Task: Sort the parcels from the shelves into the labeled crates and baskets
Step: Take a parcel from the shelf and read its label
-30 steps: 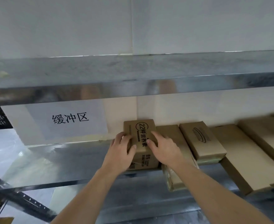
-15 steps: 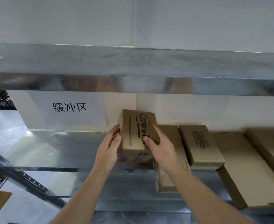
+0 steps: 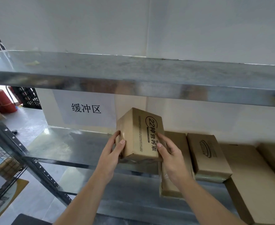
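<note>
Gripped between left hand (image 3: 113, 153) and right hand (image 3: 170, 158), near the front edge of the middle metal shelf (image 3: 65, 143): a small cardboard box (image 3: 141, 135), tilted, printed face up, thumbs on that face, fingers round its sides. Just right of it, partly under the right wrist, a flat brown box (image 3: 176, 140); next, a box with an oval logo (image 3: 209, 158); further right, a large flat carton (image 3: 250, 184). Behind, on the white wall, a paper sign (image 3: 84, 109) with three black characters. Overhead, an upper metal shelf (image 3: 133, 73). Far left, a red fire extinguisher (image 3: 2, 101) and a black crate (image 3: 27, 98).
</note>
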